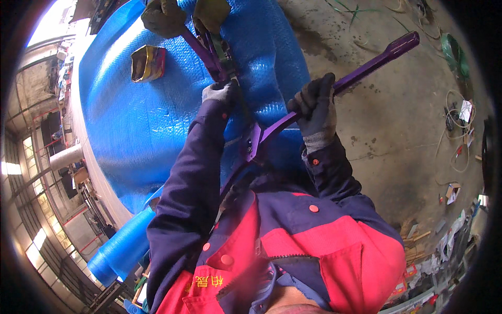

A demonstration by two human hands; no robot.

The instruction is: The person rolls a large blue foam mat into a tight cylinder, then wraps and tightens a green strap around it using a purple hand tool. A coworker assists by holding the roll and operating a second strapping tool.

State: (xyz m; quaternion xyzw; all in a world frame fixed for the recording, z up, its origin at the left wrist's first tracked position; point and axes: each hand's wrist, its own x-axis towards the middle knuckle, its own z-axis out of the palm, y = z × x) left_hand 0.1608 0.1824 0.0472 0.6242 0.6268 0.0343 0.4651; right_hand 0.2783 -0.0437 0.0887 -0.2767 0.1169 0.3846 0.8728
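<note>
My right hand (316, 110), in a dark grey glove, is closed around one long purple handle of a two-handled tool (255, 140). That handle reaches up to the right; the other arm slants down toward my jacket. My left hand (220, 92), in a grey glove, is closed beside a dark narrow strip, and what its fingers hold is hidden. Just beyond it, another person's two gloved hands (164, 18) are at a second purple-handled tool (206, 55). Both tools are over a large bundle wrapped in shiny blue sheeting (151, 120).
A yellow and red open-ended packet (148, 63) lies on the blue sheeting. At the lower left is a blue roll (120, 248). Concrete floor (381, 136) lies to the right, with green strapping (454, 55), a pale looped cord (451, 131) and scraps along the edge.
</note>
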